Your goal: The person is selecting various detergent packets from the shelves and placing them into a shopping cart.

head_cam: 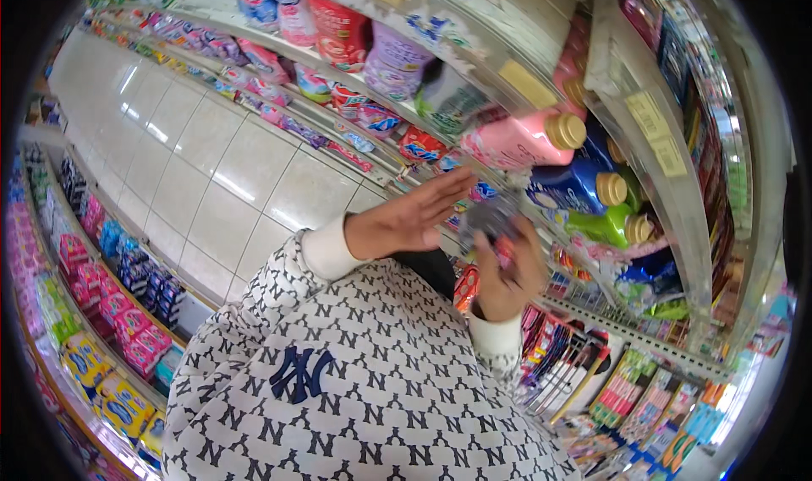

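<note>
My right hand (510,268) grips a small dark, partly see-through packet (488,218). It is motion-blurred, with some red near my fingers, and its kind cannot be made out. My left hand (412,215) is just to its left, palm turned toward it, fingers extended and holding nothing. Beyond my hands, a pink bottle with a gold cap (520,140) leans on the shelf. Beside it are a blue bottle (564,186) and a green bottle (599,224), also gold-capped.
Refill pouches, among them a red one (339,32) and a lilac one (394,59), line the shelf. Clear price rails (660,132) edge the shelves close on the right. A tiled aisle floor (209,145) runs to the left, with pink packs (143,348) on the opposite shelving.
</note>
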`<control>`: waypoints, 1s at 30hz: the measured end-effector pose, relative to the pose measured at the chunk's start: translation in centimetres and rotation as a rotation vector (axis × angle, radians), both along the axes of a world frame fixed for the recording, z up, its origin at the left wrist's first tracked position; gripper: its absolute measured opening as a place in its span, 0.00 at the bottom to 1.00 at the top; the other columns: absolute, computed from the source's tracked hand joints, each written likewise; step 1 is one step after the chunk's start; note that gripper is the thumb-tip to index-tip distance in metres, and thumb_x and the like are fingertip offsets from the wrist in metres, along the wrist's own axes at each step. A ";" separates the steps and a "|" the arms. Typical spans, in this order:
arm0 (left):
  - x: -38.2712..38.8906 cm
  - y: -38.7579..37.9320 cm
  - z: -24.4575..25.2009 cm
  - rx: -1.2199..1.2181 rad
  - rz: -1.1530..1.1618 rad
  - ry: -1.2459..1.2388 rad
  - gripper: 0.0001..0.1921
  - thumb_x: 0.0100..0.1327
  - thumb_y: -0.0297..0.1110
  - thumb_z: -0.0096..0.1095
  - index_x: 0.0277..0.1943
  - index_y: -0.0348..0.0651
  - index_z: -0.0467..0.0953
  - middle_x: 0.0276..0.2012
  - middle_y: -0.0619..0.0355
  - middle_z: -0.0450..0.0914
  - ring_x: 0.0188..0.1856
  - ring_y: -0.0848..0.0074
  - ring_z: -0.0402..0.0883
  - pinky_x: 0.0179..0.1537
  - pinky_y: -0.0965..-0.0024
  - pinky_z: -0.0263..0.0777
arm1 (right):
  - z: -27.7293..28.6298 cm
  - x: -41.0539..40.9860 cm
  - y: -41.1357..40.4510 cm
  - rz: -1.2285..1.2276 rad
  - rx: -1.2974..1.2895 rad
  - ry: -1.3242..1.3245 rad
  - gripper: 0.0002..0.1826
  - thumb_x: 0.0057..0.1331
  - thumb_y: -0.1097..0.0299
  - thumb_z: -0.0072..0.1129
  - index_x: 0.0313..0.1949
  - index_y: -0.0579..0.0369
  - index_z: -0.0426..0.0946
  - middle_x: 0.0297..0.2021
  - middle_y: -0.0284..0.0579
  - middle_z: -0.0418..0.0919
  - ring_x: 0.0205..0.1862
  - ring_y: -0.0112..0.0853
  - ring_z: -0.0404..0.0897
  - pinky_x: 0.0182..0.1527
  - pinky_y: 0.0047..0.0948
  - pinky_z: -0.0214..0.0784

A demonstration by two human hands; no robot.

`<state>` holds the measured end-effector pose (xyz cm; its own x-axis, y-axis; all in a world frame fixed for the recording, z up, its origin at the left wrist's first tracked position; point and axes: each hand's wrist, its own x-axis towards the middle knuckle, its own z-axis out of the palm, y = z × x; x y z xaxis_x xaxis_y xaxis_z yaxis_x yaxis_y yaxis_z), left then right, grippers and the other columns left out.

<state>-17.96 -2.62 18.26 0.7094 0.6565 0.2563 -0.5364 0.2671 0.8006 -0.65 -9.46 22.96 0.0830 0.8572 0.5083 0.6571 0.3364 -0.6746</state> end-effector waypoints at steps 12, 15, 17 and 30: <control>2.5 2.2 0.0 -0.531 0.056 -0.185 0.28 0.72 0.43 0.35 0.68 0.33 0.52 0.67 0.49 0.60 0.66 0.67 0.63 0.65 0.63 0.58 | -3.1 -0.7 2.6 0.099 -0.412 0.770 0.14 0.61 0.72 0.63 0.45 0.62 0.72 0.43 0.43 0.76 0.39 0.25 0.78 0.40 0.23 0.71; 1.6 2.6 -0.1 -0.510 -0.024 -0.137 0.28 0.71 0.42 0.37 0.66 0.30 0.55 0.64 0.46 0.63 0.61 0.67 0.70 0.60 0.62 0.64 | -3.3 0.3 2.3 0.248 -0.763 0.942 0.10 0.62 0.73 0.61 0.41 0.60 0.72 0.34 0.38 0.78 0.30 0.22 0.77 0.32 0.19 0.67; 1.4 3.0 -0.8 -0.517 0.020 0.028 0.27 0.70 0.42 0.38 0.64 0.29 0.59 0.60 0.46 0.69 0.54 0.67 0.75 0.55 0.63 0.69 | -3.4 -0.6 2.2 0.188 -0.725 0.945 0.06 0.63 0.73 0.60 0.37 0.58 0.72 0.29 0.35 0.78 0.26 0.19 0.75 0.28 0.17 0.64; 0.0 3.6 -1.9 -0.612 -0.003 -0.086 0.25 0.74 0.43 0.35 0.65 0.33 0.56 0.58 0.42 0.69 0.59 0.62 0.72 0.58 0.60 0.69 | -4.7 -1.0 1.6 0.194 -0.682 1.035 0.07 0.63 0.72 0.61 0.30 0.56 0.71 0.29 0.35 0.78 0.28 0.17 0.74 0.29 0.15 0.60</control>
